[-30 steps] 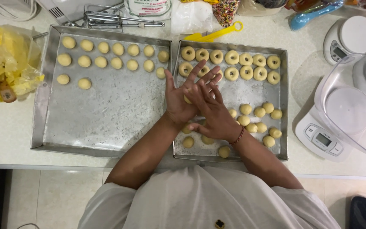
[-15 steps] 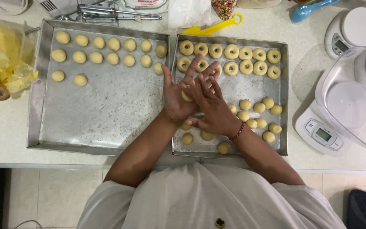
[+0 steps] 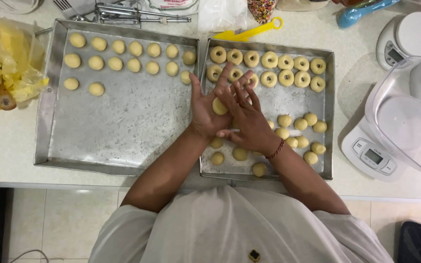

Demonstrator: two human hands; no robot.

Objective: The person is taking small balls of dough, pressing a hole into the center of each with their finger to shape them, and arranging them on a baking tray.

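My left hand (image 3: pixel 205 109) lies palm up over the right metal tray (image 3: pixel 328 117), with a pale dough ball (image 3: pixel 220 106) resting on the palm. My right hand (image 3: pixel 247 119) lies across it, fingers spread, pressing against the ball. The far rows of this tray hold ring-shaped dough pieces (image 3: pixel 269 60) with dents in the middle. Plain dough balls (image 3: pixel 300 123) sit loosely in its near part, some hidden under my hands. The left metal tray (image 3: pixel 49 126) carries rows of smooth dough balls (image 3: pixel 115 64) along its far side.
A yellow plastic bag (image 3: pixel 6 58) with a knife handle lies at the left. Mixer beaters (image 3: pixel 132 14) and a yellow scoop (image 3: pixel 249 33) lie behind the trays. A white kitchen scale with a clear bowl (image 3: pixel 405 117) stands right, a second scale (image 3: pixel 408 39) beyond it.
My hands have stayed over the right tray. The right hand has slid a little across the left palm, and the dough ball now shows between them.
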